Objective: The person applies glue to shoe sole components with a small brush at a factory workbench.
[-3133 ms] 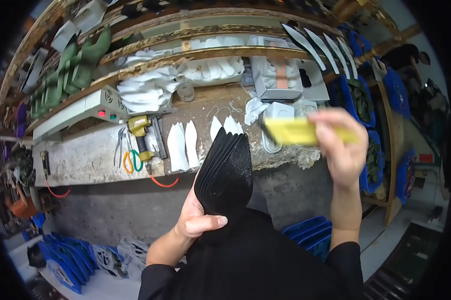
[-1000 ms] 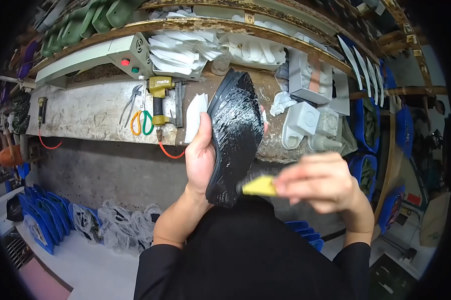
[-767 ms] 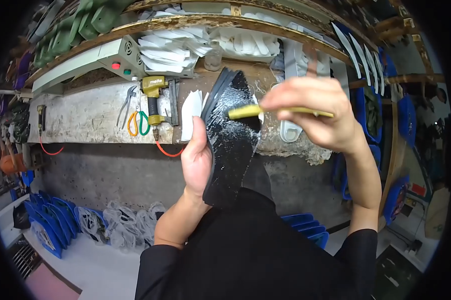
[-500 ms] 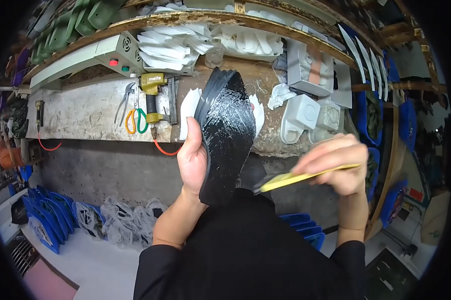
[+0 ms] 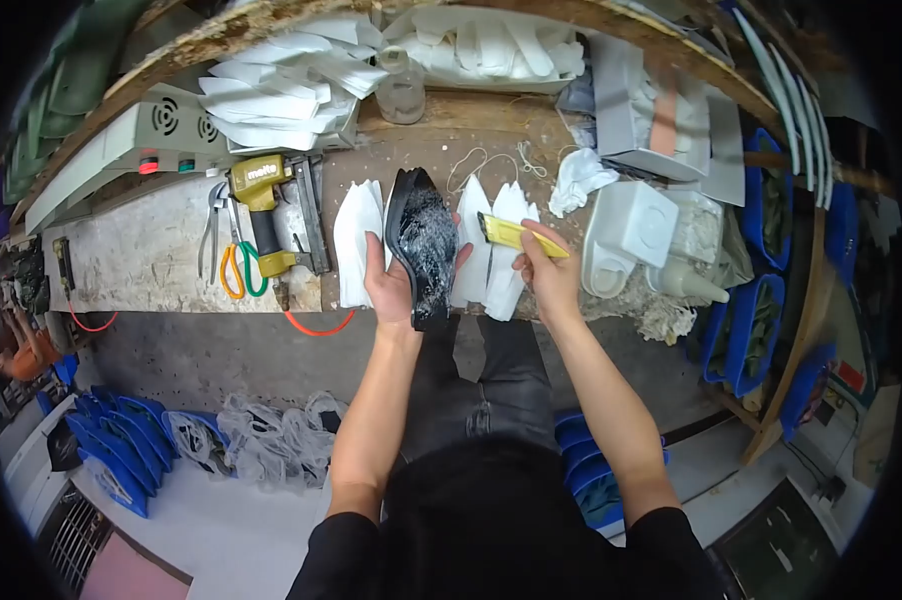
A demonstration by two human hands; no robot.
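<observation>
My left hand [image 5: 389,285] grips a black shoe sole [image 5: 431,240] from below and the side, its fingertips showing at the sole's right edge. A wet, glossy film covers the sole's upward face. In my right hand [image 5: 551,272] is a yellow-handled brush [image 5: 516,236], its dark tip pointing left, a little apart from the sole. White shoe-shaped pieces [image 5: 359,245] lie on the bench left of the sole. More white pieces [image 5: 506,285] lie between the sole and my right hand.
On the worn workbench [image 5: 131,255] lie a nail gun [image 5: 263,215], scissors [image 5: 233,268] and pliers [image 5: 209,228]. White plastic containers [image 5: 636,225] stand at right. Boxes of white pieces [image 5: 281,90] line the back beside a clear jar [image 5: 401,88]. Blue bins [image 5: 756,325] hang further right.
The sole has moved down and away from me, over the bench. My right hand with the brush has come left and forward, closer to the sole. The view has shifted.
</observation>
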